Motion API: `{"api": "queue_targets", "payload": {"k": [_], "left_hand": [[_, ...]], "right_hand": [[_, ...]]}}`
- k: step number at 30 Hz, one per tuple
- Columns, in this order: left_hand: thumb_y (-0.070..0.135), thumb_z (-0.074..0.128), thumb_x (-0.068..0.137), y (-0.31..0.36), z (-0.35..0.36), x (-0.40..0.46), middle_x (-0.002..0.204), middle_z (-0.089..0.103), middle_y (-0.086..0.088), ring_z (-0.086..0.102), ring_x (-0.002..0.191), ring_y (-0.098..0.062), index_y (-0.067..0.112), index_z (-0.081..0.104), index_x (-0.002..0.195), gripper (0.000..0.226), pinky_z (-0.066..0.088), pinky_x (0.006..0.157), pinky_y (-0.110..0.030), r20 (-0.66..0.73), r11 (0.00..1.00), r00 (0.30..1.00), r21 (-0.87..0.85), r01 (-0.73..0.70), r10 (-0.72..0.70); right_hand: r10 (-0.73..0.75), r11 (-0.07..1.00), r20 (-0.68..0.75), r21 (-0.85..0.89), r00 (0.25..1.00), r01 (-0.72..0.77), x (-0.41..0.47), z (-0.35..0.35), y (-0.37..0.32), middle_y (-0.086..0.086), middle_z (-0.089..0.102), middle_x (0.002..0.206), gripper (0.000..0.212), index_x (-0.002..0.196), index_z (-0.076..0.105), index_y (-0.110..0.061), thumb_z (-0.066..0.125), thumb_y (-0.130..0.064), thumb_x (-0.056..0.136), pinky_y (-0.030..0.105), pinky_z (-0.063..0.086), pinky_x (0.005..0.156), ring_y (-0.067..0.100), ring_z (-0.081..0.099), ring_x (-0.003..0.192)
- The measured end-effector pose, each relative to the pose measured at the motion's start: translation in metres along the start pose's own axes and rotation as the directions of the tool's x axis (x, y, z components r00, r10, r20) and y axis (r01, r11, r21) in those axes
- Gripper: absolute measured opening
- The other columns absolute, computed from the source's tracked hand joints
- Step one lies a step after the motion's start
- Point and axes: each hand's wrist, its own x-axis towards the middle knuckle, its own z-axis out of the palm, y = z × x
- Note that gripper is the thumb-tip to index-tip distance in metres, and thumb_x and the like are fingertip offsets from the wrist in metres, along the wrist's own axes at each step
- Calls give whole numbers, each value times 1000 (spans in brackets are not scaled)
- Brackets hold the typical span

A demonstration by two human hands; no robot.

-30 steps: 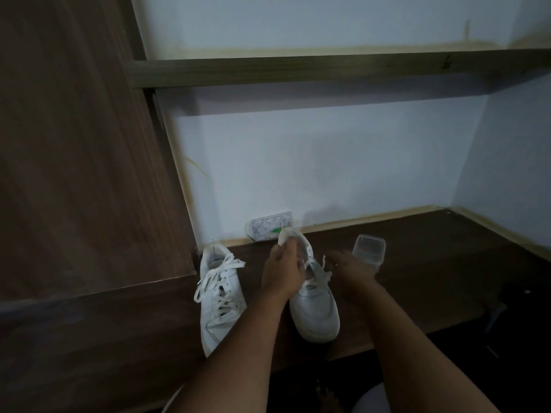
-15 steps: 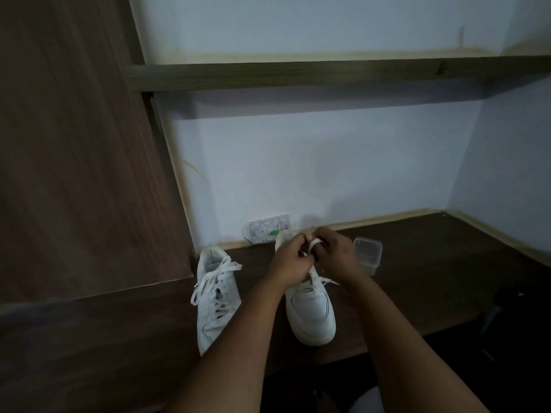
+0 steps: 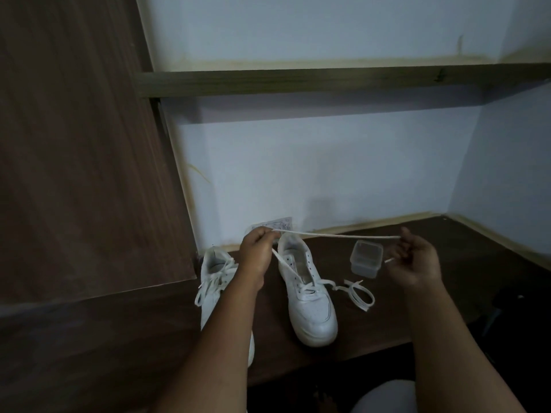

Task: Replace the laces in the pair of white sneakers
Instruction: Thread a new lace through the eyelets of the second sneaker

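Lace [image 3: 337, 234], flat and white, stretched taut at centre frame between left hand [image 3: 258, 253] and right hand [image 3: 414, 260], both pinching it above the smooth white sneaker [image 3: 310, 305] on dark wood.

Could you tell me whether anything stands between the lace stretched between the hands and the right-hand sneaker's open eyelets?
Nothing visible does: the flat white lace hangs directly above the half-unlaced white sneaker; the clear plastic container sits aside.
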Motion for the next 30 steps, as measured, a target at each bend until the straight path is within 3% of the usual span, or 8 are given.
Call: {"api": "queue_targets", "payload": {"k": [3, 6, 9, 11, 13, 20, 26, 30], "left_hand": [[11, 59, 86, 1, 6, -5, 66, 56, -1, 48, 64, -12, 14, 62, 64, 23, 37, 62, -28, -43, 996, 999, 87, -30, 34], [29, 59, 84, -1, 5, -9, 74, 57, -3, 51, 70, -16, 6, 66, 76, 25, 40, 66, -30, 14, 909, 999, 415, -44, 41], [48, 61, 78, -4, 7, -13, 125, 46, 10, 39, 115, -14, 41, 64, 112, 35, 38, 99, -41, 172, 618, 982, 765, -180, 73], [39, 64, 83, -2, 16, -12, 145, 34, 18, 30, 131, -10, 48, 48, 133, 53, 32, 110, -42, 276, 722, 955, 638, -266, 108], [31, 61, 93, -2, 27, -14, 145, 44, 11, 40, 130, -9, 39, 51, 135, 44, 38, 109, -39, 369, 874, 927, 425, -237, 71], [40, 56, 96, -11, 26, -15, 103, 71, -14, 66, 102, -28, 17, 71, 97, 28, 52, 91, -42, 401, 933, 914, 349, -85, -67], [24, 60, 96, 9, 15, -10, 87, 73, -3, 68, 87, -23, 15, 59, 75, 23, 53, 84, -37, 363, 987, 932, 148, -64, 6], [22, 46, 102, 34, 7, -10, 72, 57, -4, 55, 68, -19, 14, 53, 75, 29, 47, 68, -32, 190, 999, 981, -34, -25, 31]], "right_hand": [[-112, 968, -159, 208, 981, 144, 5, -1, -6, -4, 51, 67, 18, 93, 62, -14, 55, -1, 83, 14, 39, 54, 5, 47, 54], [-273, 945, -145, -224, 951, 237, 3, 8, -2, 2, 60, 79, 21, 109, 63, -3, 47, -1, 96, 13, 47, 59, 7, 56, 66], [-199, 514, 227, -804, 953, 299, -1, 19, 24, 6, 67, 81, 23, 106, 67, -3, 51, 6, 92, 12, 51, 58, 10, 62, 67], [-20, 138, 401, -906, 916, 400, -5, 29, 46, 4, 72, 83, 16, 95, 71, -13, 65, -2, 86, 16, 54, 66, 7, 66, 69], [63, -21, 516, -855, 854, 518, -11, 40, 64, -1, 72, 82, 12, 87, 70, -16, 73, -7, 80, 24, 56, 75, 11, 68, 76], [-60, 130, 635, -760, 770, 637, -19, 56, 73, 3, 70, 70, 18, 72, 65, -17, 78, -5, 73, 34, 56, 67, 14, 67, 66], [65, 613, 639, -631, 766, 474, -31, 62, 74, 20, 71, 90, 11, 91, 69, -1, 69, 1, 80, 37, 55, 79, 28, 68, 84], [94, 727, 616, -579, 782, 369, -35, 72, 84, 14, 70, 85, 11, 90, 68, -3, 68, 0, 79, 34, 55, 77, 26, 67, 83]]}}
